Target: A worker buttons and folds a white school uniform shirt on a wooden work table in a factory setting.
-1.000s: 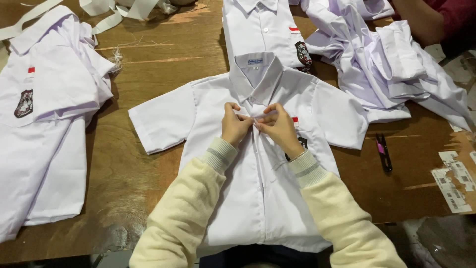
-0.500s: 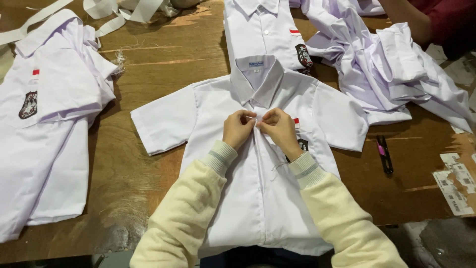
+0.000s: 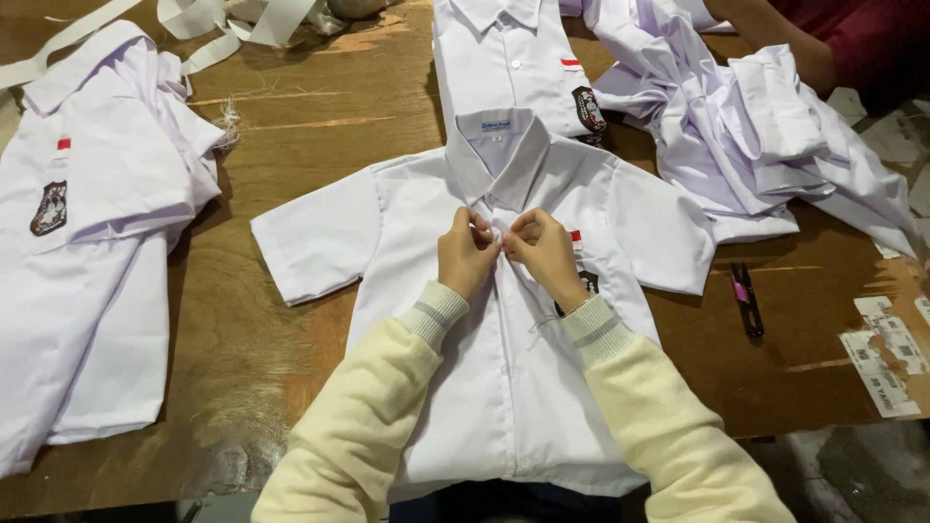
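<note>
**Both hands pinched at the placket of a white school shirt**

I see a white short-sleeved shirt [image 3: 504,387] lying face up in the middle of the wooden tabletop [image 3: 291,126], collar toward 12 o'clock and hem toward 6 o'clock at the near edge. My left hand [image 3: 467,255] and right hand [image 3: 544,254] meet just below the collar, on the button placket. The fingers [image 3: 484,232] of both hands are curled in and pinched on the fabric at the centre front, thumbs nearly touching each other; whether a button sits between them I cannot tell. Both arms wear cream sleeves [image 3: 368,426] with grey-striped cuffs.

A dark badge and a small red-and-white patch show on the shirt's chest just at 3 o'clock of my right hand. At 9 o'clock lies another white shirt [image 3: 87,281] with a badge, well apart. At 12 o'clock a folded white shirt [image 3: 513,58] touches the collar. At 2 o'clock sits a heap of white shirts [image 3: 765,145]. At 3 o'clock a pair of black thread snips [image 3: 746,300] rests on the wood. White strips [image 3: 203,19] lie at 11 o'clock. Another person's arm [image 3: 775,39] reaches in at 1 o'clock.
</note>
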